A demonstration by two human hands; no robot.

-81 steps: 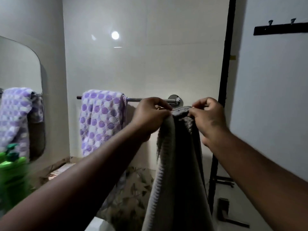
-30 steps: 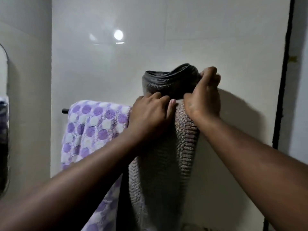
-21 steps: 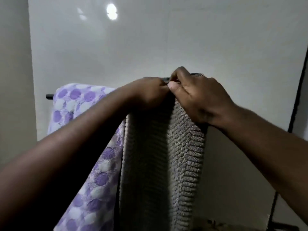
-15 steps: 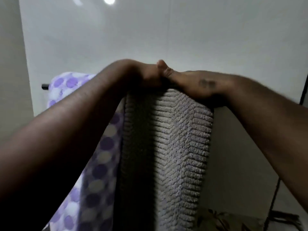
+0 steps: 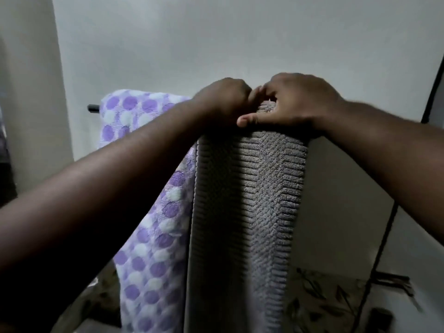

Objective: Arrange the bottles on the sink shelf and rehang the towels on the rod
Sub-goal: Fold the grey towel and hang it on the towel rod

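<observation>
A grey ribbed towel (image 5: 259,200) hangs in a long fold straight down the middle of the view. My left hand (image 5: 223,102) and my right hand (image 5: 295,102) rest side by side on its top edge, both with fingers closed on the cloth. Left of it hangs a white towel with purple dots (image 5: 144,236), touching the grey one. Only the dark left end of the rod (image 5: 93,108) shows; the towels and my hands hide the rest. No bottles are in view.
A plain white wall (image 5: 240,39) fills the background close behind the towels. A dark vertical door frame (image 5: 432,92) runs along the right edge. Patterned tiles (image 5: 319,301) show at the bottom right.
I lifted the grey towel over the rod and brought it down so it hangs folded. My hands have come together on its top edge. The view has moved closer and lower.
</observation>
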